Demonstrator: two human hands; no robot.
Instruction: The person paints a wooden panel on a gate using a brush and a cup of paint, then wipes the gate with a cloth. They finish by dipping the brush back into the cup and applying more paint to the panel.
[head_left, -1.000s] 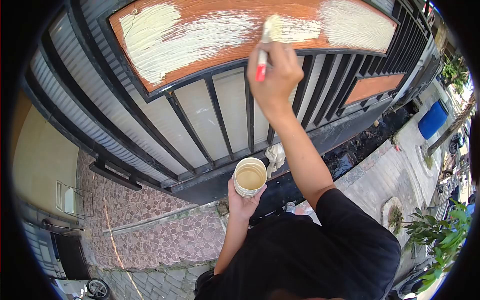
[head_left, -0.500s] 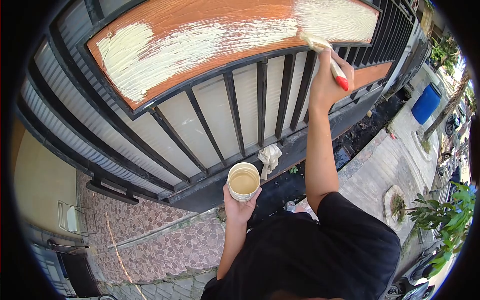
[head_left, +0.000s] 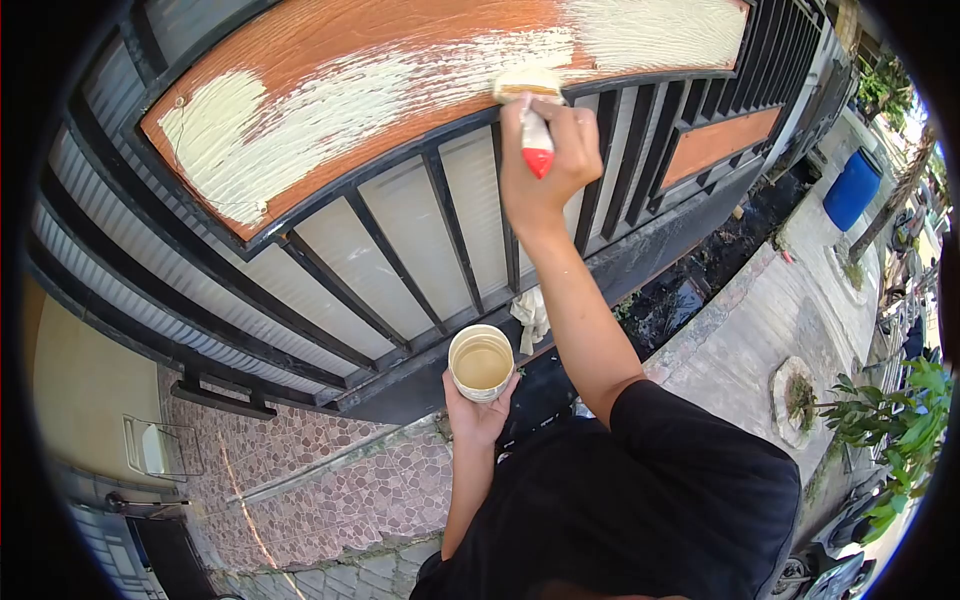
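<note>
My right hand point(head_left: 552, 165) is closed around a paintbrush point(head_left: 537, 142) with a pale handle and a red tip. Its bristles rest on the lower edge of an orange-brown wood-grain panel point(head_left: 330, 45), partly coated in cream paint. The cream covers the panel's left end, a streaky middle band and the right end; bare orange shows along the top and bottom. Lower down, my left hand point(head_left: 478, 412) grips a small white paint cup point(head_left: 482, 362) from beneath, with its opening up and cream-beige liquid inside.
A black metal gate point(head_left: 440, 210) frames the panel. A whitish rag point(head_left: 532, 314) hangs at its bottom rail, above a dark drain ditch point(head_left: 700, 280). A blue barrel point(head_left: 853, 190) stands on concrete at right. Stone-patterned paving point(head_left: 340, 490) lies at lower left.
My right hand has moved left with the paintbrush, from the right section to the middle of the panel's lower edge. My left hand still holds the cup. The view has shifted slightly.
</note>
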